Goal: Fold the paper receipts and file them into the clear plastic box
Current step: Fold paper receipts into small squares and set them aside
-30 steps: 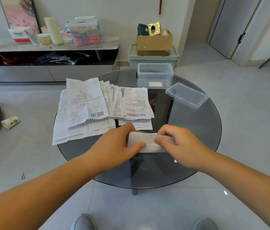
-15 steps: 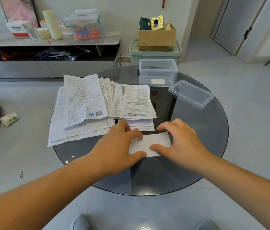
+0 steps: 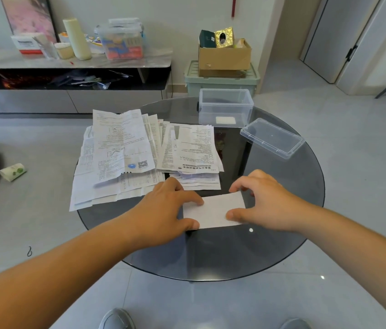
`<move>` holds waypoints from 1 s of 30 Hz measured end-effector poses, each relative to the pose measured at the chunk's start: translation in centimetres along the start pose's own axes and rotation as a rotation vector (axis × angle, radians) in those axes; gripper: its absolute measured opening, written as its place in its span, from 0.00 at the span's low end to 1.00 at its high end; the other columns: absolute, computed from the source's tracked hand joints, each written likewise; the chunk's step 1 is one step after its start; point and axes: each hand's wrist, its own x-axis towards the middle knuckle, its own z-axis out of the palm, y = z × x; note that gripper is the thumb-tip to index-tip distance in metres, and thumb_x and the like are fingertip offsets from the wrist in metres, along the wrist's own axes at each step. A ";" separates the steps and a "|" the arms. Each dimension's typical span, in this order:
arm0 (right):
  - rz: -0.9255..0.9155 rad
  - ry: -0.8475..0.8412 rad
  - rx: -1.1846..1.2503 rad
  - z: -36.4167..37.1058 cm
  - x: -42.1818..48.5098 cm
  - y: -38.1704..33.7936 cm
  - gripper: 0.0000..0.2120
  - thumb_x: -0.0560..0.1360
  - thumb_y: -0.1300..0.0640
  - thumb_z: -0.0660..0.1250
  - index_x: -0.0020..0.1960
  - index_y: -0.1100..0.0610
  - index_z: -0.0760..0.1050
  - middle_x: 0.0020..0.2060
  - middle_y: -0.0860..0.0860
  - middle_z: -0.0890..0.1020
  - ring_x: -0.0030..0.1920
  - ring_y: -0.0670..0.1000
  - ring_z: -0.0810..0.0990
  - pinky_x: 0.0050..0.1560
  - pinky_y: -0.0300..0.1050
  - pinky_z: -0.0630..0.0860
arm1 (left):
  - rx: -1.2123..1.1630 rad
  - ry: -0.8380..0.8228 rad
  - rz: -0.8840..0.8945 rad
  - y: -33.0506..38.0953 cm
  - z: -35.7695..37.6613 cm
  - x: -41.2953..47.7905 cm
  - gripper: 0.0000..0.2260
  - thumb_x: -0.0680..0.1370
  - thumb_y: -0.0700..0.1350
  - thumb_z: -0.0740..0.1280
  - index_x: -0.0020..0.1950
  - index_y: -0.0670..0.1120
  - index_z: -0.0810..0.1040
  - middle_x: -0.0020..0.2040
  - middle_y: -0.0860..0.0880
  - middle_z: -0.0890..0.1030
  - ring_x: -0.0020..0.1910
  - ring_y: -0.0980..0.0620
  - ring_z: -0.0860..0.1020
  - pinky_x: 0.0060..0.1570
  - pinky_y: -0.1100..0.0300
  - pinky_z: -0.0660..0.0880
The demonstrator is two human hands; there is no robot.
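Note:
A folded white receipt [image 3: 214, 211] lies flat on the near part of the round glass table [image 3: 282, 233]. My left hand [image 3: 163, 207] holds its left end between forefinger and thumb. My right hand [image 3: 265, 200] holds its right end, thumb on the near corner and curled forefinger at the far corner. A spread pile of unfolded receipts [image 3: 139, 157] lies just beyond my left hand. The clear plastic box [image 3: 225, 106] stands open at the table's far edge with one small white folded paper on its floor. Its clear lid [image 3: 271, 137] lies to its right.
Beyond the table stand a green storage bin [image 3: 220, 79] with a cardboard box [image 3: 224, 55] on top, and a low cabinet [image 3: 68, 65] with clutter on the left. A crumpled packet [image 3: 12, 171] lies on the floor at left. My shoes show at the bottom edge.
The folded receipt, held up between both hands a second ago, now lies flat on the glass. My hands have spread apart to its two ends.

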 end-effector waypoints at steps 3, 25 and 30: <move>-0.011 0.004 -0.037 -0.1 0.4 -1.0 0.18 0.68 0.37 0.75 0.48 0.44 0.72 0.50 0.42 0.72 0.53 0.47 0.71 0.52 0.45 0.72 | -0.007 -0.003 0.005 0.2 0.0 0.1 0.22 0.76 0.60 0.70 0.69 0.65 0.70 0.59 0.56 0.66 0.61 0.56 0.65 0.63 0.61 0.66; 0.057 -0.052 0.894 -0.6 0.1 -1.5 0.14 0.69 0.68 0.76 0.53 0.59 0.80 0.44 0.58 0.87 0.45 0.55 0.86 0.48 0.47 0.81 | -0.424 0.078 0.036 2.7 -1.0 0.2 0.26 0.75 0.55 0.74 0.70 0.63 0.70 0.48 0.57 0.80 0.46 0.60 0.80 0.53 0.62 0.78; -0.034 -0.020 1.034 -0.8 -0.1 -1.6 0.14 0.68 0.69 0.75 0.52 0.61 0.79 0.45 0.58 0.86 0.43 0.53 0.86 0.44 0.43 0.82 | -0.826 0.082 -0.033 3.9 -1.6 0.2 0.15 0.72 0.51 0.76 0.57 0.53 0.79 0.46 0.49 0.85 0.46 0.49 0.85 0.53 0.52 0.82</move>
